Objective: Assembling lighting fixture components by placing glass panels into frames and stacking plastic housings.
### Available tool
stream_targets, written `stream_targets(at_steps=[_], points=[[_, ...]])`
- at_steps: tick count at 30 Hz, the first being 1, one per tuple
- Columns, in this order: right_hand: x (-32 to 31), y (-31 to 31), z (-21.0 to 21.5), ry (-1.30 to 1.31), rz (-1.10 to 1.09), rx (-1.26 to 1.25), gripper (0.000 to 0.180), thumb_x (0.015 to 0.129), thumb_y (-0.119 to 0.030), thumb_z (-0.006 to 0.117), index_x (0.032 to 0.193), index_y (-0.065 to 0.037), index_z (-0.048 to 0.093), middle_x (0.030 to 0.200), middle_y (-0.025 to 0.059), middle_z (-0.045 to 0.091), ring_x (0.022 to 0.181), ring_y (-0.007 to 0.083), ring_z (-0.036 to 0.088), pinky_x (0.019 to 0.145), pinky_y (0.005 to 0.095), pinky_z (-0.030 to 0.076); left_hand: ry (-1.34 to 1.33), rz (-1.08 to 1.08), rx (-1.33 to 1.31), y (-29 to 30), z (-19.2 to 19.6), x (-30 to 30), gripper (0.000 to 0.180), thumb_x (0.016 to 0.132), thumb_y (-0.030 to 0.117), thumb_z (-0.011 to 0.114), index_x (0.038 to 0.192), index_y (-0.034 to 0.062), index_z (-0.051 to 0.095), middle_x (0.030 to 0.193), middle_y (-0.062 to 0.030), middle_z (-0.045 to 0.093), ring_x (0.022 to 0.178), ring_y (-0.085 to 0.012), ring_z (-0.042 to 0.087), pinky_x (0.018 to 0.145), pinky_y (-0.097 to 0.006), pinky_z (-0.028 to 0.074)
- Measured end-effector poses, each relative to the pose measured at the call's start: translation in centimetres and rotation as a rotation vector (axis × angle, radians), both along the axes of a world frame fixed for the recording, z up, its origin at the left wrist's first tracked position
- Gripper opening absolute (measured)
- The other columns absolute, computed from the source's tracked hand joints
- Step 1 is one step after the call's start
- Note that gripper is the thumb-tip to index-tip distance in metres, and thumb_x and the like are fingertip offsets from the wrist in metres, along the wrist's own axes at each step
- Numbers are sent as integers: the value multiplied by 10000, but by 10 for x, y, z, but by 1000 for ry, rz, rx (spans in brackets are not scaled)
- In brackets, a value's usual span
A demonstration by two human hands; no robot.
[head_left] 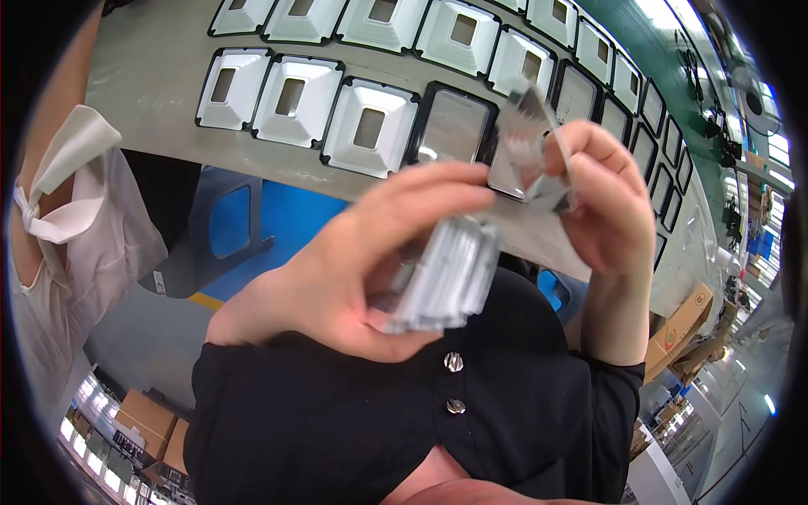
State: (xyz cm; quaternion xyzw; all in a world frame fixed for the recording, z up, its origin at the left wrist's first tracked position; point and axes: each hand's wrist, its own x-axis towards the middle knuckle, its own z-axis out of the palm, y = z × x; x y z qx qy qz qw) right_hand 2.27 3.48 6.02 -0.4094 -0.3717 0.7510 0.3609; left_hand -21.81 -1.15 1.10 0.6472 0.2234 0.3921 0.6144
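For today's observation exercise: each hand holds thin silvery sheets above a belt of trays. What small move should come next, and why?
Probably lower the right hand, with its single thin silvery sheet, toward the dark-framed tray without a white insert; the left hand holds the remaining stack of silvery sheets.

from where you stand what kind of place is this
Likely a factory assembly line: rows of identical white square trays on a long workbench, cardboard boxes on the floor, and a stack of thin metal pieces in the left hand.

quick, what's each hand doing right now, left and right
Left hand: closed around a stack of thin grey metal pieces.
Right hand: pinching one thin metal piece.
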Motion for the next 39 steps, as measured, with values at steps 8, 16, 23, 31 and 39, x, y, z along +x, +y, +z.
stream_targets(at_steps=[8, 16, 23, 31, 39], points=[[-20, 12, -29, -1032, 313, 1215, 106, 760, -67, 677, 818, -55, 588, 703, 64, 506, 625, 215, 529, 557, 308, 426, -265, 351, -609, -10, 1, -19, 987, 619, 324, 759, 1412, -47, 304, 1433, -201, 381, 1090, -255, 608, 924, -361, 484], [-31, 20, -34, -1063, 481, 1181, 102, 742, -95, 627, 747, -42, 540, 732, 81, 515, 704, 268, 562, 634, 372, 479, -267, 389, -767, -6, 5, -26, 1036, 595, 370, 773, 1418, -24, 283, 1210, -141, 554, 1068, -297, 635, 901, -365, 524], [-28, 25, -38, -1091, 531, 1158, 130, 727, -79, 662, 808, -54, 562, 748, 77, 520, 704, 263, 549, 617, 370, 454, -304, 386, -788, 1, 4, -25, 1039, 608, 367, 785, 1422, -16, 266, 1220, -176, 548, 1072, -297, 634, 837, -360, 578], [-27, 27, -39, -1100, 569, 1136, 132, 723, -78, 662, 802, -51, 560, 742, 81, 518, 692, 269, 544, 604, 374, 449, -354, 366, -839, 6, 2, -27, 1071, 595, 378, 824, 1421, -11, 264, 1249, -232, 527, 1093, -311, 622, 824, -384, 596], [-31, 27, -43, -1114, 523, 1145, 161, 737, -107, 687, 843, -52, 579, 742, 75, 528, 684, 261, 557, 593, 365, 449, -361, 387, -843, 1, 2, -29, 1062, 592, 372, 822, 1421, 1, 273, 1241, -234, 530, 1089, -325, 622, 827, -398, 597]])
